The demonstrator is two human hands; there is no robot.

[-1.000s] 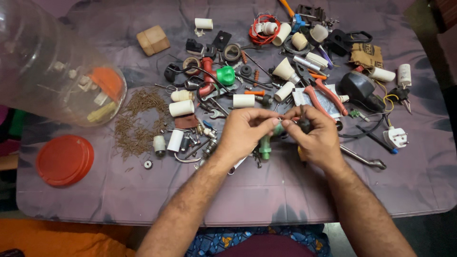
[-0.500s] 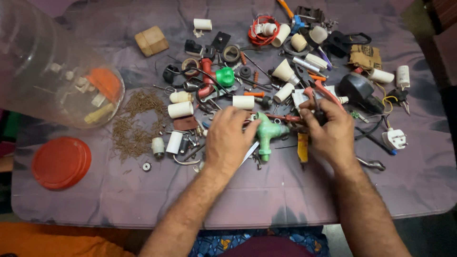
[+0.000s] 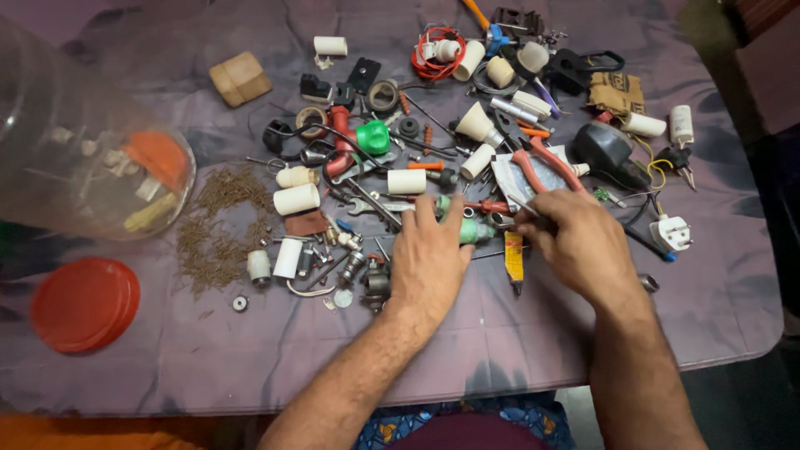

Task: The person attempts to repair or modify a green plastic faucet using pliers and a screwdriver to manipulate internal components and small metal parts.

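The green pipe fitting [image 3: 473, 229] lies on the desk [image 3: 500, 367] in the middle of the clutter, half under our left hand [image 3: 429, 254]. That hand rests flat over it, fingers spread and pressing down, not closed round it. Our right hand [image 3: 575, 242] sits just beside it, fingertips pinched narrowly on something thin at the edge of the pile; what it is, we cannot tell. A yellow-handled tool [image 3: 514, 257] lies between the two hands, and red-handled pliers [image 3: 542, 167] lie just beyond the right one. Farther left are white plastic cylinders [image 3: 296, 200], a scatter of small brown bits [image 3: 221, 221], a clear jar [image 3: 79, 158] on its side and its red lid [image 3: 83, 304]. To work cleanly here, we judge it best to keep the fitting pinned steady and lift one piece at a time.
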